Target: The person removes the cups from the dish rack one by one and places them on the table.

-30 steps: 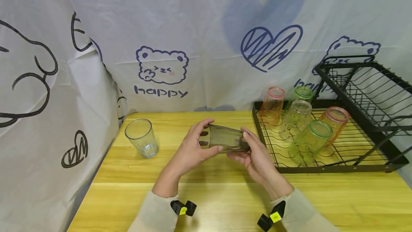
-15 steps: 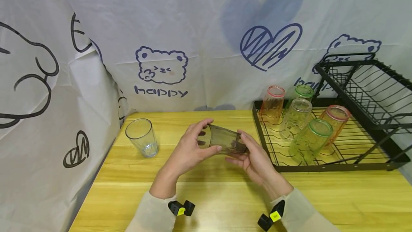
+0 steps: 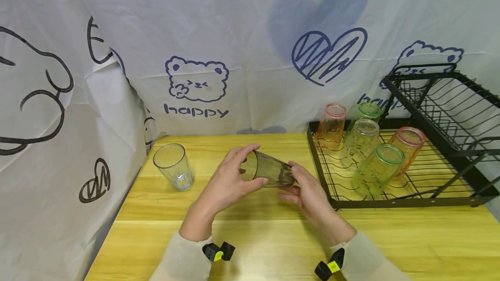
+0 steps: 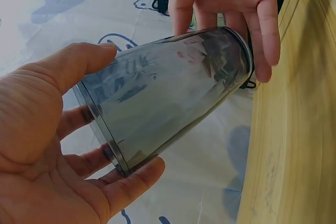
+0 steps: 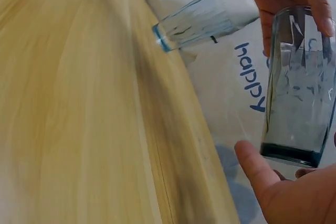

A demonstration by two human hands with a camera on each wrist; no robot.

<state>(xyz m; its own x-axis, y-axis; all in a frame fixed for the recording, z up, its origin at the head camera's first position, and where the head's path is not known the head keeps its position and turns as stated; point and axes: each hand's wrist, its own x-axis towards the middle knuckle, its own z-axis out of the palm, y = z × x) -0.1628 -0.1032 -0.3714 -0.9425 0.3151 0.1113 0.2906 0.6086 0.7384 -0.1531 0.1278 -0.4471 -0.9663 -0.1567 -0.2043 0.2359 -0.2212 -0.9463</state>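
Observation:
A smoky grey drinking glass (image 3: 273, 170) lies tilted on its side in the air over the table, rim to the left and base to the right. My left hand (image 3: 230, 174) grips it at the rim end, thumb on the near side and fingers around the far side. My right hand (image 3: 312, 190) is at the base with its fingers spread and loosely extended. In the left wrist view its fingers hang behind the glass's base; the right wrist view shows a finger just beside the base. A clear drinking glass (image 3: 173, 168) stands upright on the table, left of my hands.
A black wire dish rack (image 3: 390, 204) stands at the right, with an upper tier (image 3: 449, 112). Several tinted glasses stand upside down in it, including a green glass (image 3: 376, 172) and a pink-rimmed glass (image 3: 331, 129). A printed white cloth (image 3: 250, 34) hangs behind the wooden table (image 3: 265, 242).
The grey glass has shifted slightly left and its base has dipped. My right hand's thumb and fingers have loosened from around the base. My left hand keeps its grip.

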